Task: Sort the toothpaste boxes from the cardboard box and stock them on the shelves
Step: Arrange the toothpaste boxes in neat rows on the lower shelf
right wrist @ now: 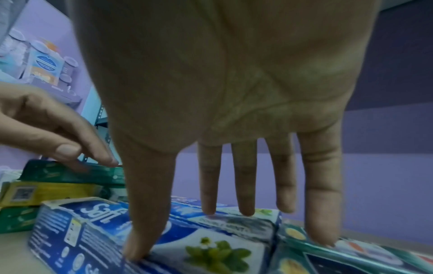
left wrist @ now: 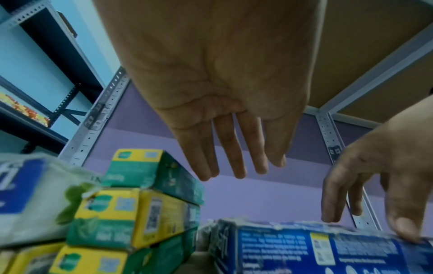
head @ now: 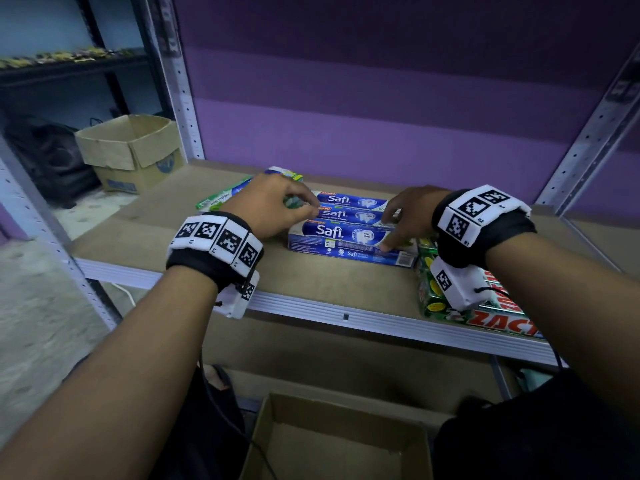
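Fingers on the left hand [head: 273, 206] were extended and relaxed, close together, hovering over the left end of the blue Safi boxes [head: 349, 233]; wrist view showed them straight with nothing held. Head view couldn't confirm whether the fingertips touched the boxes. Left of that hand, a stack of green-and-yellow boxes [left wrist: 131, 218] sat on the shelf board [head: 173, 230], just beside the Safi row. 3 Safi boxes lay side by side, long edges touching, mid-shelf. Right hand [head: 412, 216] had fingers spread, thumb tip [right wrist: 136, 254] pressing the front box's edge, the others resting on the box tops; the little finger [right wrist: 323, 222] landed on the green Zact boxes [head: 485, 306] butted against the Safi row's right end. Open cardboard box [head: 332, 441] sat on the floor below the shelf, between the forearms. Another cardboard box [head: 128, 150] stood further left, beyond the shelf.
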